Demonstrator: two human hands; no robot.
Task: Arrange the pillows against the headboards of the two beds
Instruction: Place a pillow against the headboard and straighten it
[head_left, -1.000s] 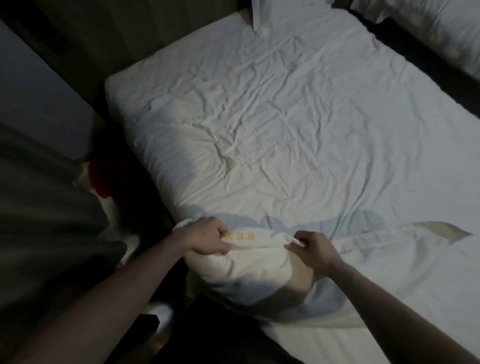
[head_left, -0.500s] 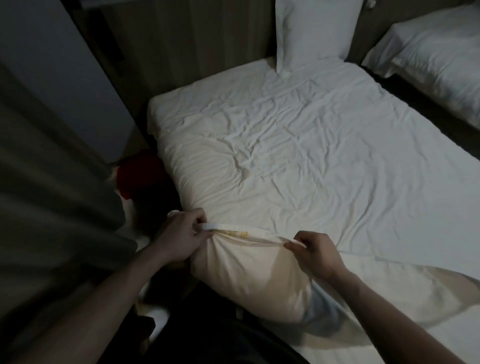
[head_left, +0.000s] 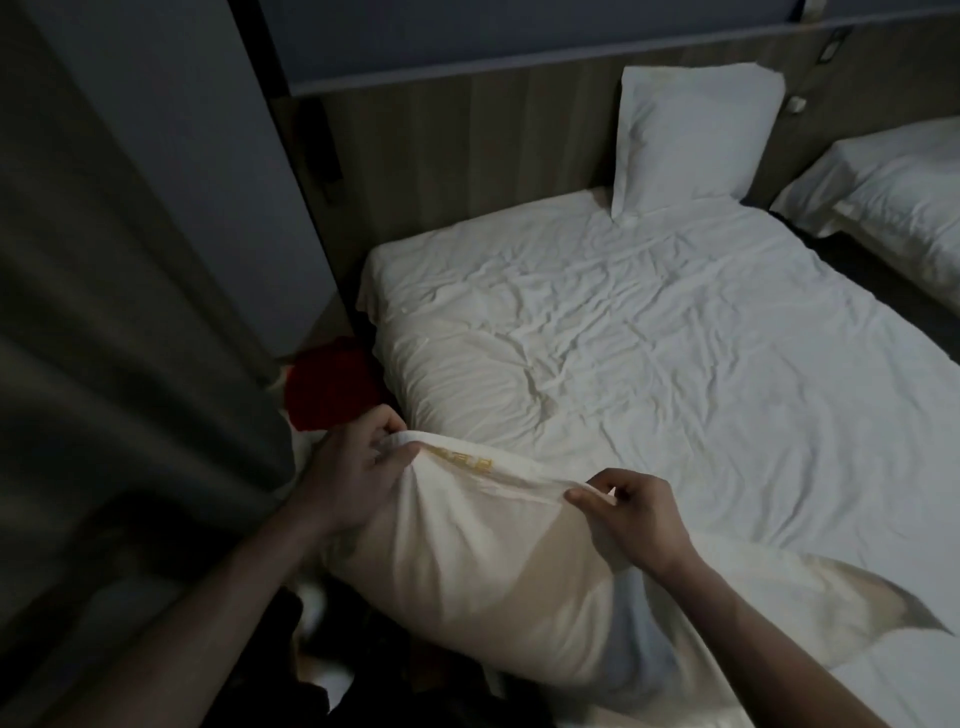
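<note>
At the foot corner of the near bed (head_left: 649, 338), dim light, view from my head camera. Far left: dark curtain (head_left: 119, 364), then a red object (head_left: 332, 384) on the floor beside the mattress; I cannot tell what it is.

Left hand (head_left: 353, 467): fingers curled, pinching the top hem of the near pillow (head_left: 467, 561) at its left end, close to a small yellow mark on the case. Right hand (head_left: 634, 514): thumb and fingers pinching the same hem further right. The hands are apart, with the hem stretched between them. The pillow hangs from that grip, bulging over the bed's lower-left corner, its right side trailing onto the sheet. It is well apart from the headboard (head_left: 467, 135).

Progress, as I judge it: one upright pillow (head_left: 691, 135) already stands leaning against the headboard on the right half of this bed. The left half by the headboard is bare, so that is the likely place for the one in my hands. Remaining for it: carry up the bed, stand it beside the first.

Far right: the second bed (head_left: 904, 202) shows only a corner with white bedding; I cannot tell whether its pillows are set. Roughly midway at best, possibly less.
</note>
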